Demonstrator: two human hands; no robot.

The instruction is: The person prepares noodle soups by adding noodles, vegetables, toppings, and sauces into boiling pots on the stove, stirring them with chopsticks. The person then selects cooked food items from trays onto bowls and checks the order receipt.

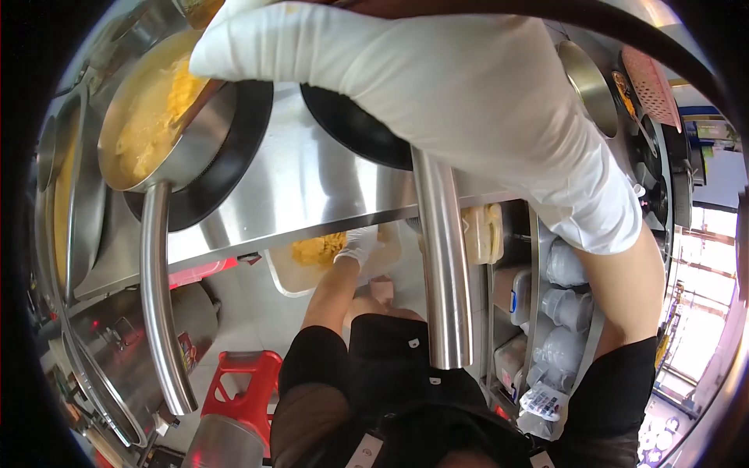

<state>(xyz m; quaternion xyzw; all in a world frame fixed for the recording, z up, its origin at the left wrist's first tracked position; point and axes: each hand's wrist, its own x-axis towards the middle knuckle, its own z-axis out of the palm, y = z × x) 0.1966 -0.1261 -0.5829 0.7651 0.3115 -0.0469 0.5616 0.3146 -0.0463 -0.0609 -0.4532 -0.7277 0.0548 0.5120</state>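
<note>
My right hand [437, 86], in a long white glove, reaches across the top of the view, close to the camera. Its fingers are closed around a wooden utensil [199, 108], most of which the glove hides. The utensil's lower end dips into a steel saucepan [211, 129] of yellow, bubbling food [144, 129]. My left hand [360, 243], also gloved in white, is down below the counter at a pale plastic tub [292, 288]. It is beside yellow crumbly food [318, 249] in the tub; the counter edge hides its fingers.
A second steel pan handle [445, 273] juts over the steel counter [273, 171] edge. A red stool [238, 386] stands at lower left. Shelves at right hold plastic containers [511, 292] and bagged cups [562, 308]. A pink basket [649, 86] is at upper right.
</note>
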